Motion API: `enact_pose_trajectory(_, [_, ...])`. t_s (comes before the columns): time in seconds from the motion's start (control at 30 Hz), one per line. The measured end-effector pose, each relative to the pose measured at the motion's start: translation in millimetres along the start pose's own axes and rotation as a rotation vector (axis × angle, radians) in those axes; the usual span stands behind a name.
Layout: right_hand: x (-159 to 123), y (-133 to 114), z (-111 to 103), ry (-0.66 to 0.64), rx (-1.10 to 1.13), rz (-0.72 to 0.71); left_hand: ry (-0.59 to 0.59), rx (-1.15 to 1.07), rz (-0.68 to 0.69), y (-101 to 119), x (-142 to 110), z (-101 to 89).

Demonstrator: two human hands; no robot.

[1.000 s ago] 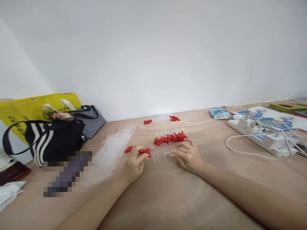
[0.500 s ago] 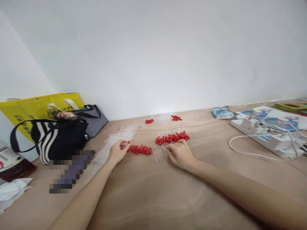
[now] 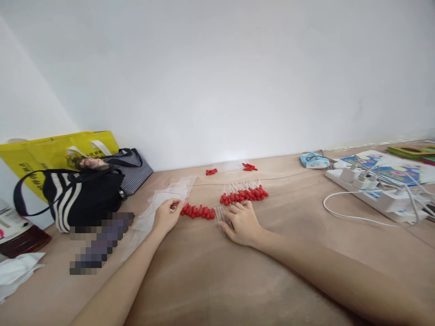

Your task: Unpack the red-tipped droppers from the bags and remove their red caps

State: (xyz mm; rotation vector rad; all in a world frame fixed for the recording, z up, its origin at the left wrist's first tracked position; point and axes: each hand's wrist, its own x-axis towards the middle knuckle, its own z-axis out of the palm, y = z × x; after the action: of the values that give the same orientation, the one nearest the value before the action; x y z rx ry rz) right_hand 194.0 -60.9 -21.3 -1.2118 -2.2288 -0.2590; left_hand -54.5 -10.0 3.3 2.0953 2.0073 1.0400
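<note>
Left fingers (image 3: 174, 201) curl beside red bulbs (image 3: 205, 211), grip unclear; right fingers (image 3: 235, 210) spread over clear tubes (image 3: 219, 216)

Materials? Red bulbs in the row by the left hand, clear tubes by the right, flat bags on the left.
Red bulbs: rubber or soft plastic, probably; even, solid red, low-gloss.
Clear tubes: plastic or glass, can't tell; smooth-looking, tabletop shows through.
Flat bags: likely thin plastic film; translucent, milky where they overlap.

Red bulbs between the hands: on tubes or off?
Off: the red bulbs lie beside the left hand, nothing visibly sticking out of their ends.
</note>
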Motion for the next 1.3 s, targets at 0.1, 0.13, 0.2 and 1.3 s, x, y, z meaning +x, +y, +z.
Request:
enact_pose_trajectory(0.1, [-0.9, -0.7, -2.5, -0.013, 0.041, 0.010, 0.025, 0.041, 0.091, 10.7, -3.5, 1.7])
enact_pose_trajectory(0.13, [-1.4, 0.4, -3.9, -0.011, 0.059, 0.019, 0.016, 0.050, 0.118, 16.3, -4.1, 2.9])
enact_pose_trajectory(0.2, [-3.6, 5.6, -8.1, 0.007, 0.099, 0.044, -0.050, 0.071, 0.163, 30.0, -3.4, 6.7])
enact_pose_trajectory(1.3, [-37.7, 62.5, -24.7, 0.281, 0.067, -0.012, -0.046, -0.082, 0.646, 87.0, -30.8, 24.6])
